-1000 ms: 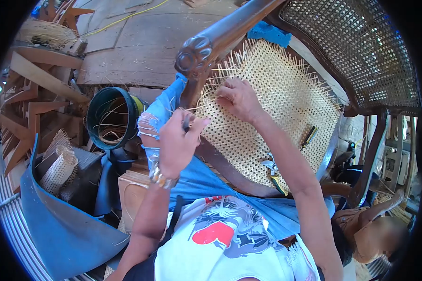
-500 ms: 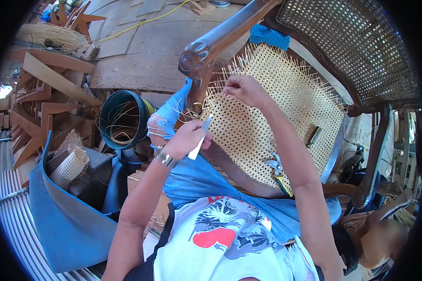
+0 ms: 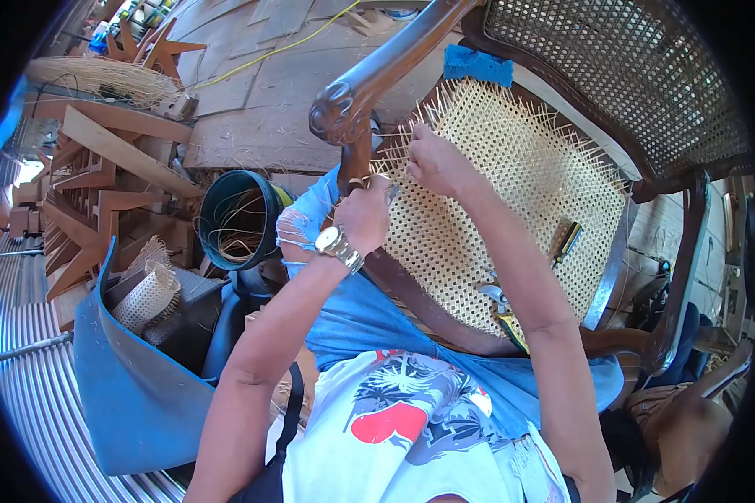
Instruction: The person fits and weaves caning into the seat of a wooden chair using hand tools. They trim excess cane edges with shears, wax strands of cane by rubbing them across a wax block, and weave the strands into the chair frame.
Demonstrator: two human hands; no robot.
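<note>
A woven cane seat (image 3: 512,176) with loose strand ends along its edges lies in a dark wooden chair frame. My left hand (image 3: 366,214), wearing a metal wristwatch (image 3: 338,248), is closed at the panel's left edge, near the carved armrest end (image 3: 340,113). It grips a flat, pale tool, mostly hidden by the fingers. My right hand (image 3: 438,161) is above the upper-left edge, its fingers pinched together near the strand ends; a thin cane strand seems to run from them. Pruning shears (image 3: 503,312) and a yellow-and-black cutter (image 3: 567,243) rest on the cane.
Left of my knee stands a dark green bucket (image 3: 236,222) holding cane strands. Farther left are a blue sheet (image 3: 134,394), a rolled cane piece (image 3: 148,295) and stacked wooden parts (image 3: 84,201). A blue sponge (image 3: 478,65) lies at the far seat edge. Another person sits at lower right.
My left hand has moved up and right to the seat's edge, turning so that the tool is mostly hidden. My right hand has shifted slightly, still pinched. The view has turned a little.
</note>
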